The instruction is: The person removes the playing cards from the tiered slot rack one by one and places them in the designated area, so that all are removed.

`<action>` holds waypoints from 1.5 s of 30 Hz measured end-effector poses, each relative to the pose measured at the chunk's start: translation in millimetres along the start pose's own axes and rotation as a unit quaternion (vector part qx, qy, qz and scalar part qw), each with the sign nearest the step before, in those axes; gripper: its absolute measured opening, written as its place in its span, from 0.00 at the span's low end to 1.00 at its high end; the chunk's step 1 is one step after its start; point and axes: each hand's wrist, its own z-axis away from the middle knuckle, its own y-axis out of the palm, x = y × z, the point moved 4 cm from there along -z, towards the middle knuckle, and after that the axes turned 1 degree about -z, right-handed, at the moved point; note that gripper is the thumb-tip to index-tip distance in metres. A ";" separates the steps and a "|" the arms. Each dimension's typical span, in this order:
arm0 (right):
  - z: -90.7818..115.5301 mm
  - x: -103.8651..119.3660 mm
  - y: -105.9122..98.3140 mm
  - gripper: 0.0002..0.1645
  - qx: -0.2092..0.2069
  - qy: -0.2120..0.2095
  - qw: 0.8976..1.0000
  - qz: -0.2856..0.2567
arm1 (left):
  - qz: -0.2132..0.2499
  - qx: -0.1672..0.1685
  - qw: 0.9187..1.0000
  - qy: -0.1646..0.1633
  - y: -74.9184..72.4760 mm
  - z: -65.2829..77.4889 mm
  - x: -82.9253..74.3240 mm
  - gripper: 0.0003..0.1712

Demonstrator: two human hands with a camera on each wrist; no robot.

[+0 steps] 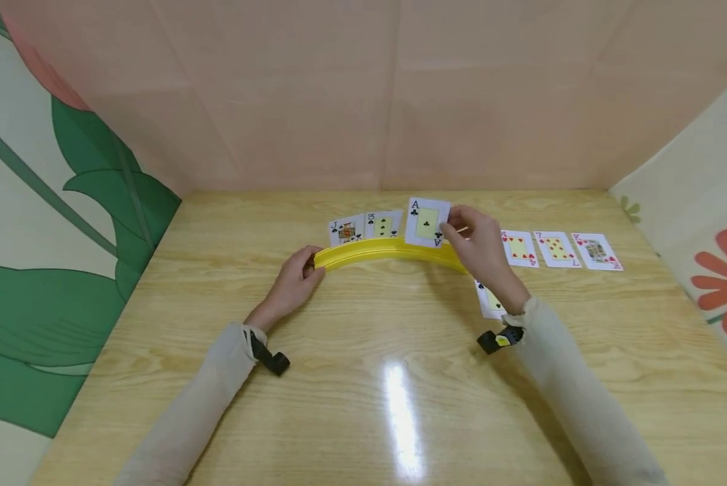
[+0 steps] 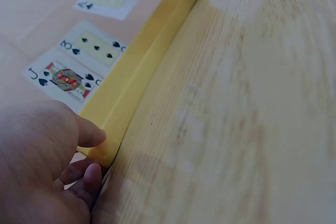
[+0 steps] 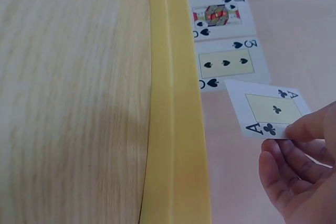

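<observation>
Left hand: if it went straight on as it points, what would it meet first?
The left hand grips the end of the yellow holder, so that comes first; beyond it, probably the jack of spades, though depth is unclear.

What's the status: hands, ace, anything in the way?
Left hand grips yellow holder at one end. Right hand pinches ace of clubs, apart from holder. Jack of spades, three of spades stand in holder. Nothing visibly in the way.

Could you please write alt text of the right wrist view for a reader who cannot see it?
Right hand pinching an ace of clubs near a yellow holder on a wooden table. A jack and a three of spades stand in the holder, and the left hand grips its far end.
</observation>
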 end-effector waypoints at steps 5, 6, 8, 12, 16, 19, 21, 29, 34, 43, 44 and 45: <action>10.1 0.1 -6.1 0.10 0.015 -0.002 1.000 0.014 | -0.001 -0.001 1.000 0.006 -0.2 -0.9 0.5 0.18; 12.5 -0.7 -7.2 0.10 0.020 -0.002 1.000 0.016 | -0.001 -0.002 1.000 0.007 -0.4 -1.0 0.6 0.18; 17.9 -2.0 -9.9 0.11 0.029 -0.002 0.999 0.019 | -0.002 -0.003 1.000 0.007 -0.6 -1.0 0.7 0.18; 30.6 -4.3 -19.4 0.10 0.030 -0.008 0.999 0.029 | -0.001 -0.001 1.000 0.006 0.2 -2.0 1.9 0.18; 44.0 -8.8 -31.8 0.09 0.016 -0.004 0.999 0.033 | -0.001 0.001 1.000 0.007 0.7 -3.3 2.3 0.18; 54.3 -13.5 -41.7 0.09 0.008 0.000 0.999 0.038 | -0.001 0.002 1.000 0.013 1.1 -3.7 0.7 0.18; 61.6 -17.3 -48.1 0.10 0.004 0.005 0.999 0.045 | 0.000 0.002 1.000 0.014 1.6 -3.5 -0.7 0.18; 84.9 -27.7 -75.7 0.12 -0.013 0.041 0.997 0.058 | -0.007 0.008 1.000 0.015 3.4 -4.2 -4.1 0.19; 88.8 -38.4 -87.3 0.13 -0.026 0.062 0.996 0.057 | -0.008 -0.001 1.000 0.013 -0.2 -2.3 -1.8 0.18; 92.8 -66.3 -104.6 0.14 -0.043 0.086 0.995 0.038 | -0.004 -0.008 1.000 0.017 -2.8 2.8 -1.4 0.18; 93.6 -69.0 -106.6 0.14 -0.041 0.090 0.995 0.035 | -0.004 -0.008 1.000 0.017 -2.8 2.8 -1.5 0.18; 94.4 -71.4 -108.5 0.15 -0.037 0.093 0.994 0.033 | -0.004 -0.009 1.000 0.015 -2.8 3.0 -1.5 0.17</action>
